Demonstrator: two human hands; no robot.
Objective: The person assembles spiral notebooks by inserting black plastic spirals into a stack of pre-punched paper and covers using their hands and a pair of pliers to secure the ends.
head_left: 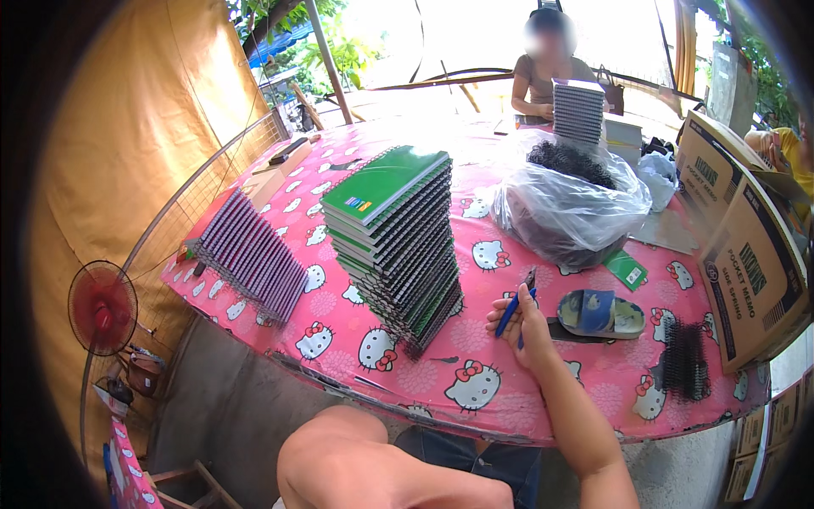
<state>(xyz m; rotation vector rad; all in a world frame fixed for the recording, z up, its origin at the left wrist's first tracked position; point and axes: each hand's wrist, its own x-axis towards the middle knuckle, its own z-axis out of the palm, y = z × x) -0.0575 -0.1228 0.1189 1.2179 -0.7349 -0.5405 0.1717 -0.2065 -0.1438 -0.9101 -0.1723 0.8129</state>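
My right hand point(521, 329) is over the pink table, closed around blue-handled pliers point(509, 314) whose metal jaws point away from me. To its left rises a tall, leaning stack of green spiral notebooks point(390, 246), apart from the hand. Just right of the hand lies a blue-and-yellowish slipper point(600, 313) on its dark sole. My left hand is out of view; a bent bare limb crosses the lower edge, and I cannot tell whether it is my arm or leg.
A clear plastic bag of black coils point(564, 204) stands beyond, with loose black coils point(685, 360) at right. Another notebook stack point(246, 254) leans at left. Cardboard boxes point(750, 263) edge the right side. A person point(543, 76) sits across; a red fan point(103, 308) stands left.
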